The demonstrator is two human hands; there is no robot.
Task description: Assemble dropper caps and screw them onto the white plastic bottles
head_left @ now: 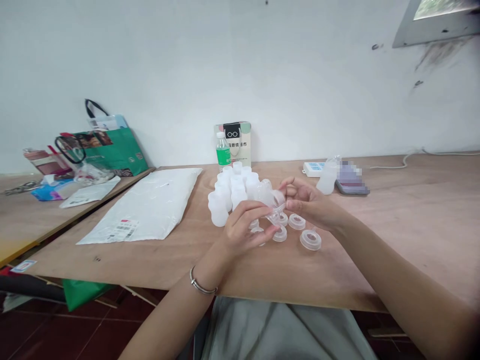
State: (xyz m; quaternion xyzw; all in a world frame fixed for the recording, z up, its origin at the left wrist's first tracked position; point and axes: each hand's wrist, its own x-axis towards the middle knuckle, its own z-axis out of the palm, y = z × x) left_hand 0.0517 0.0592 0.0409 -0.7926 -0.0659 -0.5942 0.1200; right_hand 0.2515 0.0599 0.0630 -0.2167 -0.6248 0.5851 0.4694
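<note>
1. Two bare hands are held close together over a table [168, 267]; a bangle [194, 282] is worn on the left wrist.
2. A clear piece [276, 214] is held up between the hands, in front of a cluster of white bottles [219, 212]. Whether it is one part or two cannot be told.
3. By the left hand [240, 227], the piece is gripped from the left, the fingers curved narrowly above and below it.
4. By the right hand [309, 202], the right side of its rim is pinched between thumb and fingertips; the exact contact is partly hidden.
5. Several clear rings [311, 245] are spread on the table, below the piece and to its right.
6. A frosted bottle [327, 181] is stood just beside a phone [347, 181] farther right; a white mailer [157, 200] is laid flat on the left.
7. The piece is probably best steadied by the left hand, with small turns made by the right fingertips. Light, even pressure seems called for, since thin plastic may flex or slip. The rim is best left uncovered, so that any tilt can be noticed.
</note>
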